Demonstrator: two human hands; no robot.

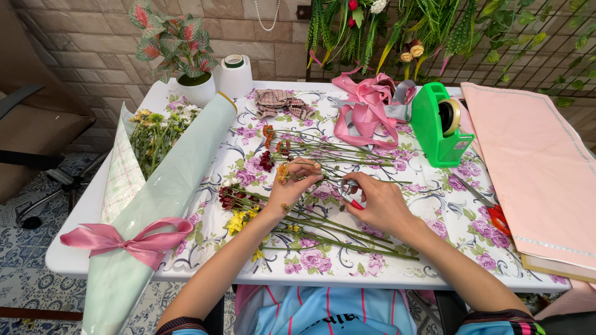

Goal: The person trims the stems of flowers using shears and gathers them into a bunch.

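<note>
My left hand (292, 186) pinches the stem of a small orange flower (282, 173) over the floral tablecloth (261, 260). My right hand (379, 201) grips red-handled snips (349, 197), their blades close to that stem. Around the hands lie several cut flowers with long green stems (347, 239): dark red blooms (231, 197), yellow ones (237, 221) and orange ones (268, 133).
A wrapped bouquet (143, 205) with a pink bow (124, 241) lies at left. A green tape dispenser (437, 124), pink ribbon (366, 102), pink paper sheets (534, 167), red scissors (496, 217), a potted plant (177, 46) and a white spool (234, 74) also stand on the table.
</note>
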